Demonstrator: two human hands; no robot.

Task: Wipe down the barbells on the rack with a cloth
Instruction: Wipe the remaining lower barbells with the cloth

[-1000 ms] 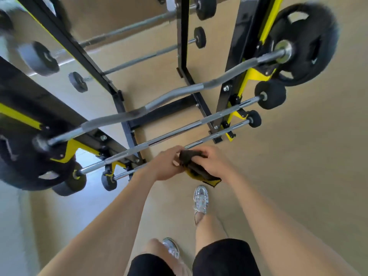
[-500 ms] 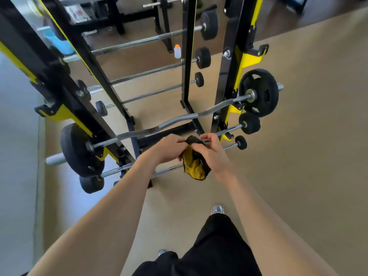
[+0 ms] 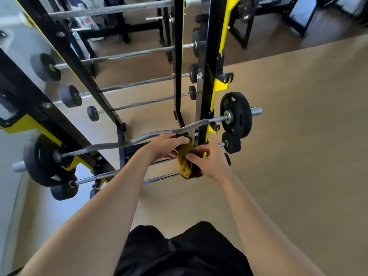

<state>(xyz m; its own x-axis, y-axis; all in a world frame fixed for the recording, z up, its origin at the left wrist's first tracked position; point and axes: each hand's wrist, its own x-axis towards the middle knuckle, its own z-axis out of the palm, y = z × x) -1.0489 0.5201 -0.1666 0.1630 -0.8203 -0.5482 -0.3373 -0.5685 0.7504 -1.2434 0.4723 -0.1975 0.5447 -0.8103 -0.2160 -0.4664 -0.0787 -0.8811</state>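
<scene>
"15KG", faintly, on far weight plate (image 3: 247, 8)

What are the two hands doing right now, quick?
Left hand: holds the cloth.
Right hand: pinches the same cloth.

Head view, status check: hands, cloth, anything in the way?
Left hand and right hand both grip the cloth. Cloth hangs at the curl bar, contact unclear. Rack upright close on the right.

Left arm (image 3: 111, 196) and right arm (image 3: 249, 206) reach toward 12 o'clock; left hand (image 3: 165, 145) grips the cloth (image 3: 185, 166), and right hand (image 3: 209, 164), at its 4 o'clock, pinches it.
</scene>
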